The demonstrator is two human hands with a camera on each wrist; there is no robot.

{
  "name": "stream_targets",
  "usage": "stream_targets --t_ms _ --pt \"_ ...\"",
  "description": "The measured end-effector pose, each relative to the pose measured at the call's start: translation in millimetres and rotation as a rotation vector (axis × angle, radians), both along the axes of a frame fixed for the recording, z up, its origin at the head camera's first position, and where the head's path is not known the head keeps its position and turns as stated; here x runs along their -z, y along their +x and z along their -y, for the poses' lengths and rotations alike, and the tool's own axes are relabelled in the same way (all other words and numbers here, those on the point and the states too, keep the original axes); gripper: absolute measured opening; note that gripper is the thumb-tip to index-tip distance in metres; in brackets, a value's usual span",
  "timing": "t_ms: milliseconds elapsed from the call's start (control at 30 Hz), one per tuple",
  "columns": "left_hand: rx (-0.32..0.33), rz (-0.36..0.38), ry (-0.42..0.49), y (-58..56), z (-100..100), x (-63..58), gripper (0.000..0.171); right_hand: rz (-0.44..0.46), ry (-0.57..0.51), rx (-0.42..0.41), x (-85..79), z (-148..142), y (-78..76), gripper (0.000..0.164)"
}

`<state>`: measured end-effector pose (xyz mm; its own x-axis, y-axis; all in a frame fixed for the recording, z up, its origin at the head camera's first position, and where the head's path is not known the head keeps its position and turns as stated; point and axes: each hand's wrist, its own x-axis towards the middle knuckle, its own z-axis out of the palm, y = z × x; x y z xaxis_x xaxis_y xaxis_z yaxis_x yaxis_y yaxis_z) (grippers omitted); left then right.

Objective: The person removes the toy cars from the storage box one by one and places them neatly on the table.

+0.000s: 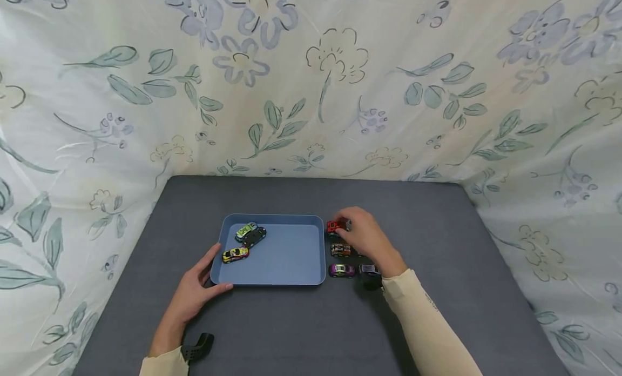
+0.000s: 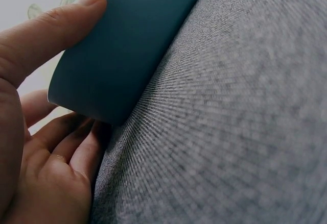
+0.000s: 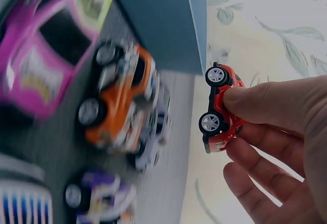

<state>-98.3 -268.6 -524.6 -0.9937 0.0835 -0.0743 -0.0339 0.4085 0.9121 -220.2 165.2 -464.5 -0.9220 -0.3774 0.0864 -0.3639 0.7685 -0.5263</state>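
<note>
My right hand [image 1: 365, 233] pinches a red toy car [image 3: 220, 106] between thumb and fingertips, just off the right side of a blue tray [image 1: 286, 257]. In the right wrist view the car is clear of the cloth, its silver-spoked wheels facing the camera. My left hand [image 1: 191, 292] holds the tray at its front left corner, thumb at the front wall and fingers along the left side. Inside the tray, toward the left, are a green toy car [image 1: 245, 231], a black one [image 1: 255, 236] and a yellow one [image 1: 235, 255].
Right of the tray stand an orange toy car [image 3: 122, 99], a magenta one [image 1: 342, 270], a silver one [image 3: 153, 129], a purple one [image 3: 104, 196] and one with a striped front [image 1: 369, 269]. Grey cloth [image 1: 291, 333] covers the table. Flowered fabric [image 1: 311, 95] hangs behind and at the sides.
</note>
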Motion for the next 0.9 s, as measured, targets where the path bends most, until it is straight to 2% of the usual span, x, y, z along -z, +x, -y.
stream_targets --t_ms 367,900 --pt "0.004 -0.023 0.022 2.4 -1 3.4 0.103 0.014 0.005 0.082 6.0 -31 -4.4 0.02" --pt "-0.003 -0.032 0.015 4.3 -3 6.5 0.103 0.032 -0.001 0.091 25.7 -55 -5.3 0.019"
